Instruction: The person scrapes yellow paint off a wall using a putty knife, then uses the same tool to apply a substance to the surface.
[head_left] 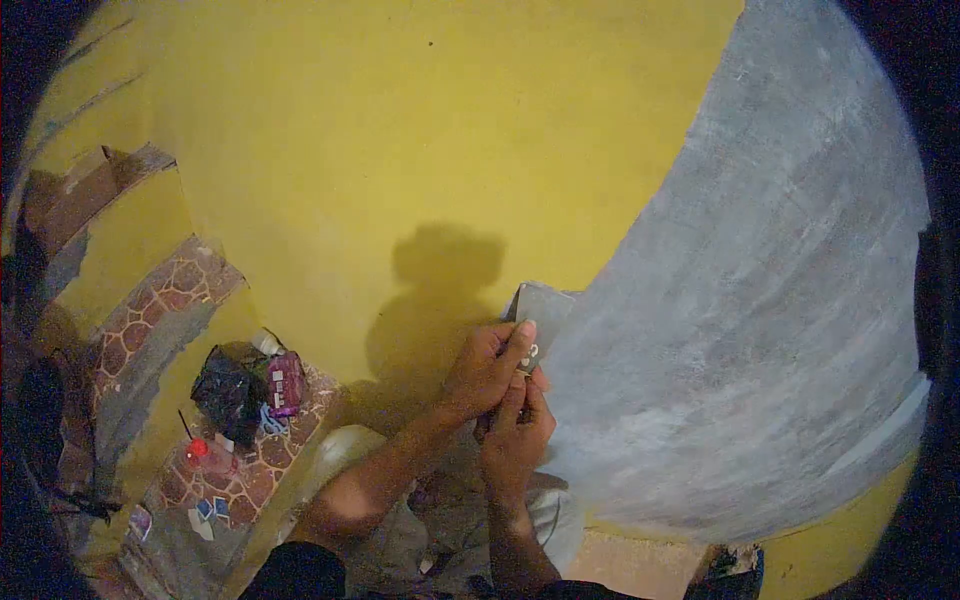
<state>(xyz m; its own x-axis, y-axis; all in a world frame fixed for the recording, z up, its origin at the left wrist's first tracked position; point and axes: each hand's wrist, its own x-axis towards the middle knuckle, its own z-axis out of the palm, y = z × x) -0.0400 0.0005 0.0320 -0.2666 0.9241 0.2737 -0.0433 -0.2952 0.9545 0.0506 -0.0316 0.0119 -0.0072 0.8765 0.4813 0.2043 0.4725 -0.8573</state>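
Note:
My left hand (482, 372) and my right hand (517, 445) meet in front of the grey wall section, fingertips pinched close together. Between them shows a small whitish piece (530, 352) with a dark patch beside it; I cannot tell what it is. The left thumb presses on it from above, while the right fingers close from below. Just behind the fingertips is the corner of a grey, flat-sided shape (545, 303) with a dark left edge.
Left, on a stone-patterned step (290, 452), lie a black plastic bag (225, 385), a purple packet (285, 384), a red-capped bottle (208, 455) and small blue-white packets (212, 508). More steps (150, 310) rise beyond. A yellow wall (420, 130) and grey sloping surface (760, 270) stand ahead.

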